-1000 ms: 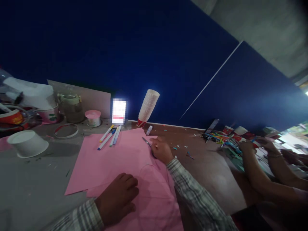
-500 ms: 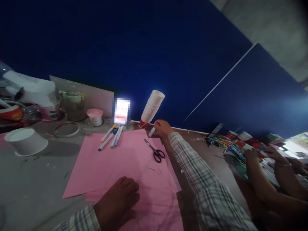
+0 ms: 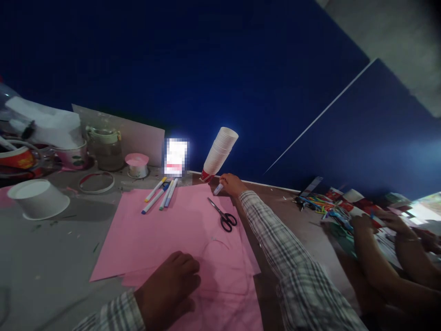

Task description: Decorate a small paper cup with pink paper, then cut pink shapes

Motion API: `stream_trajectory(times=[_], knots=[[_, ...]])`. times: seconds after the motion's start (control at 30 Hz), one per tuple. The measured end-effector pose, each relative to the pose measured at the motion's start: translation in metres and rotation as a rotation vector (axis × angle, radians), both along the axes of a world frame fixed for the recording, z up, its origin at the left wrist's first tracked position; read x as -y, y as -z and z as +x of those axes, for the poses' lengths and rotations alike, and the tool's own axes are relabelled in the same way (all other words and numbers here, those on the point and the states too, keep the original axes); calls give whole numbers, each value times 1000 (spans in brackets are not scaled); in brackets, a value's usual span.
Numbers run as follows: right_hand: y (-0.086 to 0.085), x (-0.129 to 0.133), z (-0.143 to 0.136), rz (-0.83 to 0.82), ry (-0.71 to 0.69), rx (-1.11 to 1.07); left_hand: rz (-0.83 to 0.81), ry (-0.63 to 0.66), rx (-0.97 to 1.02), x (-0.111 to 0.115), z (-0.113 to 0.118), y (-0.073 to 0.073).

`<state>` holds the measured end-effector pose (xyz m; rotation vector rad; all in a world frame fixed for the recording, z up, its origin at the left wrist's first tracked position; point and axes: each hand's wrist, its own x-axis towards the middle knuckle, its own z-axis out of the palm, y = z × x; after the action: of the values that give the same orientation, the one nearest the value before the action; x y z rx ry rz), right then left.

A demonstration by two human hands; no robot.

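Observation:
My left hand [image 3: 170, 285] rests on the pink paper sheets [image 3: 165, 239], palm down, fingers loosely bent and thumb apart, with nothing seen in it. At the far right corner of the sheets, my right hand [image 3: 233, 185] pinches the end of a small whitish, see-through bottle [image 3: 218, 189]. Its label is too small to read. Black-handled scissors [image 3: 223, 216] lie with blades apart on the paper, below that hand. Several markers [image 3: 161, 196] lie at the paper's far edge. A tall stack of paper cups [image 3: 220, 149] leans near the blue wall, just behind the bottle.
On the left stand a white tub [image 3: 39, 200], a ring-shaped lid [image 3: 97, 182], a small pink-topped cup [image 3: 137, 165] and a lidded jar [image 3: 104, 149]. A blurred bright screen [image 3: 176, 157] is by the wall. At right, another person's arms [image 3: 375, 253] work near coloured cords [image 3: 319, 204].
The view has shifted slightly. My right hand stays at the small bottle, its fingers a little lower over it. My left hand has hardly moved.

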<state>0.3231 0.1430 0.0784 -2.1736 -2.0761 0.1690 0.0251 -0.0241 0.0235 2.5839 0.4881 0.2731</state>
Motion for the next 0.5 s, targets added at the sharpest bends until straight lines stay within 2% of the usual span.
stream_trajectory(times=[0.3, 0.5], knots=[[-9, 9, 2, 72, 14, -75, 12, 3, 42, 0, 1, 4], [0, 7, 3, 73, 33, -119, 19, -8, 76, 0, 0, 8]])
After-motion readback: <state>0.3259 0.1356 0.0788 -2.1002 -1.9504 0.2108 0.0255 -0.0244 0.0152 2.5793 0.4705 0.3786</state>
